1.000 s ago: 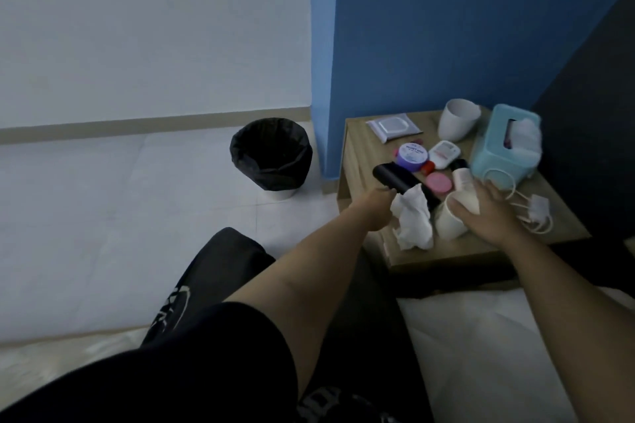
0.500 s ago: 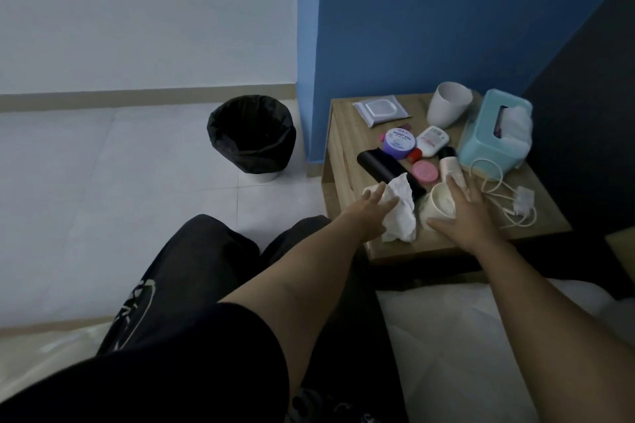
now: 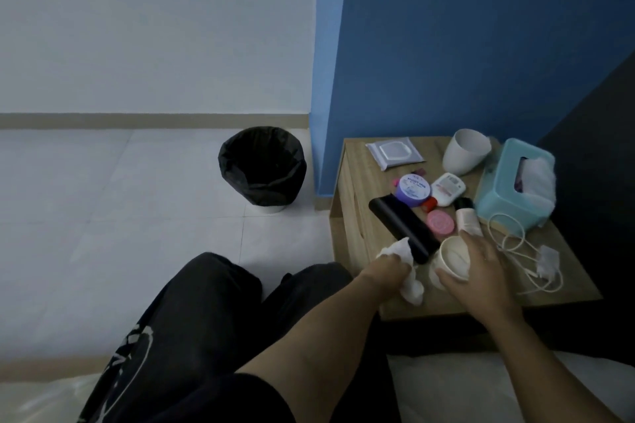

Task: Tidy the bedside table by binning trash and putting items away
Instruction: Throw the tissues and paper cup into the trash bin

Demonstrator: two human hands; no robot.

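A single wide-angle camera worn on the head looks forward and down from a seated position, over dark-trousered legs at lower left. Both forearms reach in from the bottom edge toward the wooden surface (image 3: 354,216) at centre right, close to the lens. The lined bin (image 3: 263,170) stands farther off at mid-frame; white and blue walls fill the upper half.

Dim, even light fills the room. A white wall (image 3: 154,27) with a tan skirting strip (image 3: 137,120) meets a pale tiled floor (image 3: 103,216). A blue wall (image 3: 464,27) rises behind the wooden surface (image 3: 357,164); white bedding (image 3: 464,395) lies below.
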